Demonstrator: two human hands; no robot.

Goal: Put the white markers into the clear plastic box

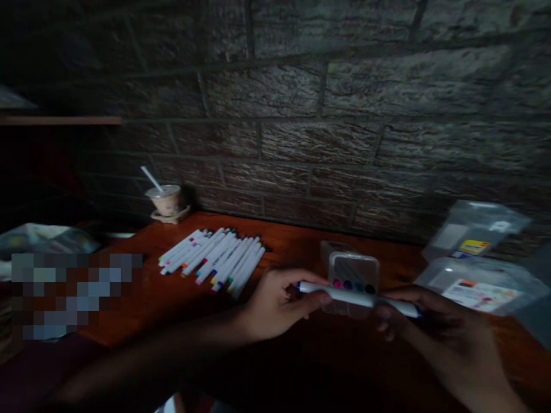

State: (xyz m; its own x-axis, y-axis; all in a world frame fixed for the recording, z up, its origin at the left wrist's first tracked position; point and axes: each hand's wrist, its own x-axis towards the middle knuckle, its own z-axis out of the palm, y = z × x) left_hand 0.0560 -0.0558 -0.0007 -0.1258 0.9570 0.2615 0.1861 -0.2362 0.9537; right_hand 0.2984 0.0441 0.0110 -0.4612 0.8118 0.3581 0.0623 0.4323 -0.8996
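Observation:
A white marker [350, 295] with dark blue ends lies level between my two hands. My left hand [275, 304] pinches it near its left end, thumb in front. Toward the other end, my right hand [439, 327] grips the same marker between thumb and fingers. Just behind it stands a clear plastic case [355, 264] holding several markers, with pink, purple, teal and dark ends showing; the marker and my fingers cover part of the case. To the left, a row of white markers [219, 258] with variously coloured ends lies side by side on the wooden table [293, 229].
A lidded cup with a straw [166, 201] stands on a holder at the back left. Clear plastic packages [482, 281] with labels lie at the right. A stone-block wall [288, 143] rises behind the table. The lower left is partly pixelated.

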